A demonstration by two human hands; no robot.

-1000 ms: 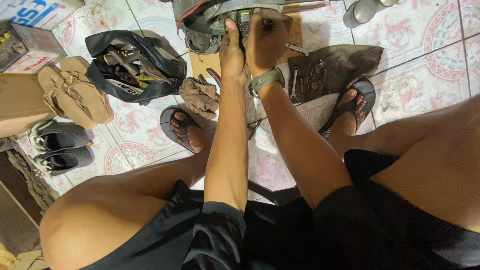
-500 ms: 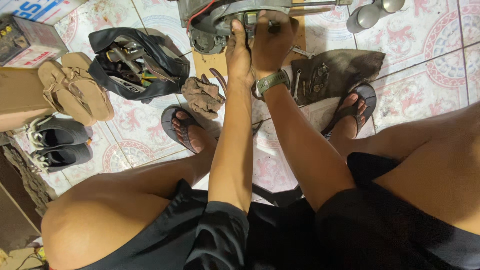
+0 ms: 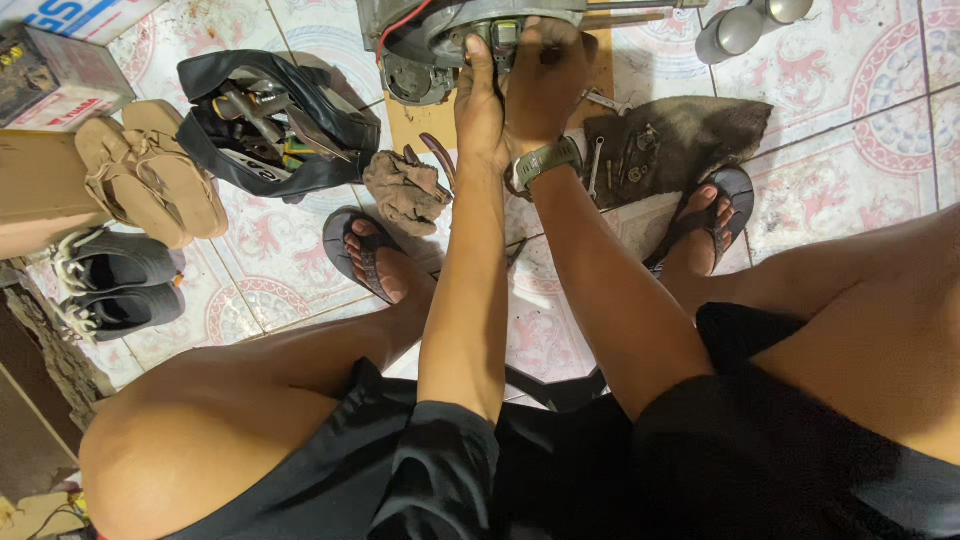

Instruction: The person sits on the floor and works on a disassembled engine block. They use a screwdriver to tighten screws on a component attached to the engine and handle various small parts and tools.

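**Head view: both hands on a grey engine casing at the far edge of the floor**

Head camera looks down past bare knees to a patterned tile floor (image 3: 850, 130). At the top of the picture sits a grey metal engine casing (image 3: 420, 50), cut off by the frame edge, so its full length cannot be told; the visible part runs left to right, with its rounded cover to the left and a red wire curving over it. It rests on a brown board (image 3: 425, 120).

The left hand (image 3: 480, 105) presses against the casing's near face, thumb up beside a small dark connector (image 3: 503, 35). The right hand (image 3: 545, 85), with a green wristwatch (image 3: 545, 160) on the wrist, is curled over the same spot, fingers closed on the casing edge. Whether either hand pinches the connector itself cannot be told.

Just left of the wrists lies a crumpled brown rag (image 3: 405, 190). Further left stands an open black tool bag (image 3: 270, 120), then tan sandals (image 3: 150, 170). To the right a dark cloth (image 3: 690, 140) carries small wrenches. Both feet wear flip-flops.
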